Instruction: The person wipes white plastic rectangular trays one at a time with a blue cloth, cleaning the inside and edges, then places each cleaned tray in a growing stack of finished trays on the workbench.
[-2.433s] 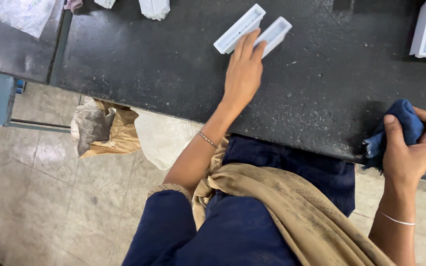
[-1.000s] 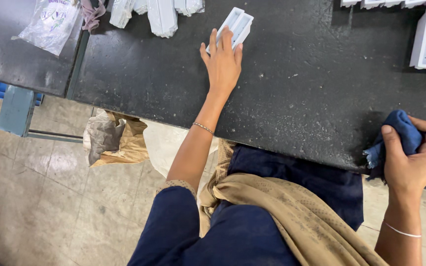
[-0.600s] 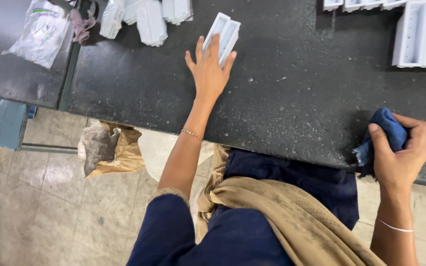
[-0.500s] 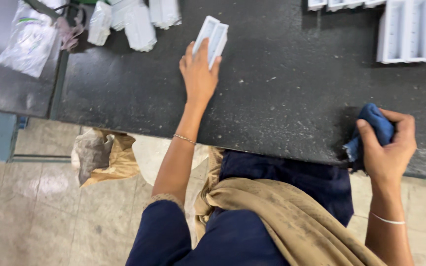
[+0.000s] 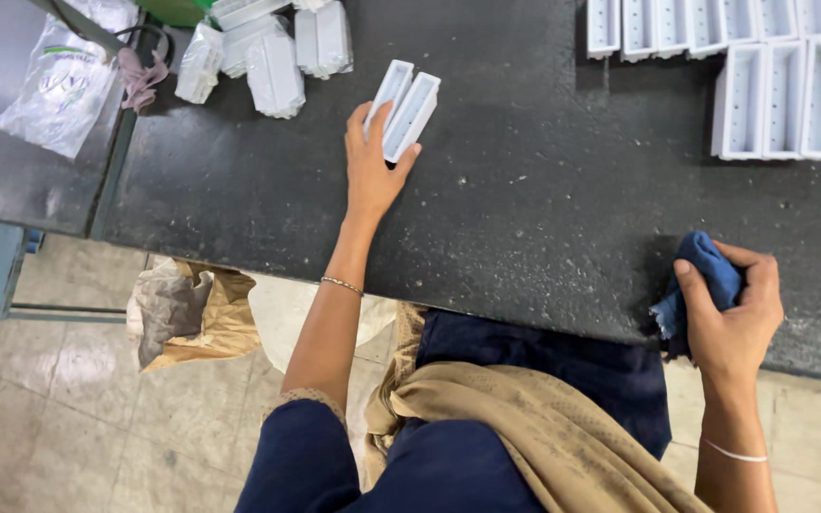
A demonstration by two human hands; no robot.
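Note:
My left hand (image 5: 374, 169) reaches across the dark stone worktop (image 5: 525, 218) and its fingers rest on two long white plastic trough-shaped parts (image 5: 403, 106) lying side by side. My right hand (image 5: 735, 313) is at the near edge of the worktop, closed around a crumpled blue cloth (image 5: 701, 277).
A cluster of white plastic pieces (image 5: 273, 57) lies at the far left, beside a clear plastic bag (image 5: 64, 81) and a pink rag (image 5: 137, 76). Rows of white trough parts (image 5: 776, 90) stand at the far right. A brown sack (image 5: 187, 313) sits on the floor below.
My left hand has pushed the two white parts away across the worktop toward the far left cluster. My right hand has kept hold of the blue cloth at the near edge.

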